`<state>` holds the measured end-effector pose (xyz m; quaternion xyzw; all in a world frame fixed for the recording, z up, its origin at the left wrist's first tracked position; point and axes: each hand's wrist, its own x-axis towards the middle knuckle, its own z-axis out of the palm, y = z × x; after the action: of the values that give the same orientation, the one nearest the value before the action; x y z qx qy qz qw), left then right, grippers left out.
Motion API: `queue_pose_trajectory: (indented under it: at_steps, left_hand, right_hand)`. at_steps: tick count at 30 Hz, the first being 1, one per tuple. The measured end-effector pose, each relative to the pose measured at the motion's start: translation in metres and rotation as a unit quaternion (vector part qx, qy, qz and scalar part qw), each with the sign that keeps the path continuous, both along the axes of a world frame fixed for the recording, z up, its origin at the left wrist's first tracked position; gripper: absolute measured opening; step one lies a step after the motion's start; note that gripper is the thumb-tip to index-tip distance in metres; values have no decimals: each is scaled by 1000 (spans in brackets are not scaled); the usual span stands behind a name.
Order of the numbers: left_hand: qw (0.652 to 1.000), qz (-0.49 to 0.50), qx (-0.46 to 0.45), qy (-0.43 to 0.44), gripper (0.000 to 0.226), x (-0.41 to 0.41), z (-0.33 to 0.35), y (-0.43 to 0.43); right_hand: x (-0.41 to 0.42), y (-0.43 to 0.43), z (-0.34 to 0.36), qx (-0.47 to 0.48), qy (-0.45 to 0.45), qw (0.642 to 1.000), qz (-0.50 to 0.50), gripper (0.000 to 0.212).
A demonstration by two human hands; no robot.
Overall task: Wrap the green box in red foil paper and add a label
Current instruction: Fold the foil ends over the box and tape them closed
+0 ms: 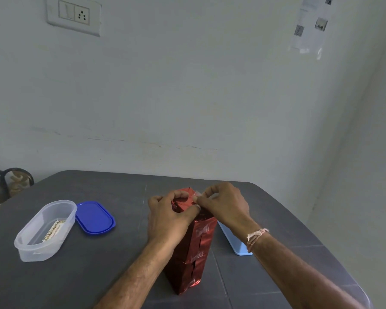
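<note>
The box [187,275] stands upright on its narrow end near the middle of the dark grey table [98,275], wholly covered in red foil paper [204,228], with strips of clear tape showing along the seam that faces the camera. Both hands meet at its top. The left hand [167,217] comes in from 7 o'clock and grips the top of the box: its fingers are curled over the crumpled foil folds at the far side, and its thumb lies across the near edge, pressing the paper down. The right hand [227,204] reaches in from 4 o'clock with its fingers bent; thumb and forefinger pinch a small piece of tape [197,194] just above the top fold, touching the left thumb's tip. A pale thread band [255,237] circles the right wrist. At 9 o'clock from the box, well apart, sits a clear oval container [22,246] with the label [54,229] lying flat inside it, and its blue lid [95,217] rests on the table just beside it, towards the box. A light blue object [234,240] lies at 3 o'clock, partly hidden under the right forearm; what it is I cannot tell.
</note>
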<state>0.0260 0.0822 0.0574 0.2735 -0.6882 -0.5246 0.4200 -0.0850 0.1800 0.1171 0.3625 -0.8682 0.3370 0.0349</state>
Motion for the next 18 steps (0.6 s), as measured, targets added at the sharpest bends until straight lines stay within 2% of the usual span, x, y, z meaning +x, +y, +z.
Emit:
queue_pose_trajectory:
  at_steps: [4,18]
  left_hand:
    - [1000,0,3,5,36,0,0,0]
    - [1000,-9,10,22,36,2,0,2]
  right_hand:
    - [-1,2,-4,-11,12,1000,-4,31]
    - [3,7,-10,-49,46,998,16,29]
